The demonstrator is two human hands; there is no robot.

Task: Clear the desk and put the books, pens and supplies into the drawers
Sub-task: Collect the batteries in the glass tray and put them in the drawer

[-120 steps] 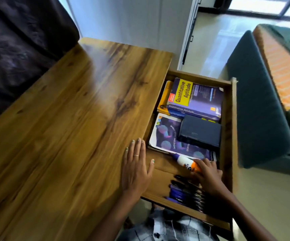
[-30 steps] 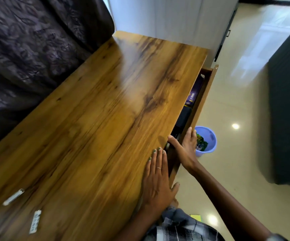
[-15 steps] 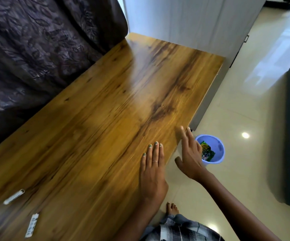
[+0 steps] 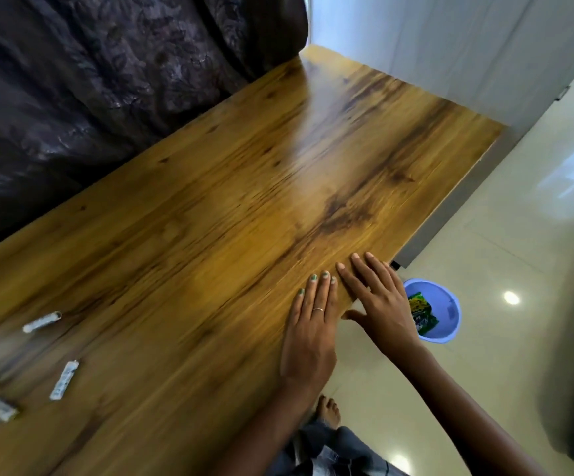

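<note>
Four small white cylindrical supplies [image 4: 42, 321], scattered at the desk's [image 4: 210, 207] near-left end: likely light, rigid, apt to roll, best pinched mid-length; left hand [image 4: 309, 324] and right hand [image 4: 380, 300] flat, empty, well apart from them.

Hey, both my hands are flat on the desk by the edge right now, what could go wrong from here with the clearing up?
1. Four small white items lie at the desk's left end, apart from both hands; they could get missed.
2. They look cylindrical, so a sweeping reach might roll them off.
3. The blue bin sits on the floor beside the right hand; anything knocked over that edge may drop in.
</note>
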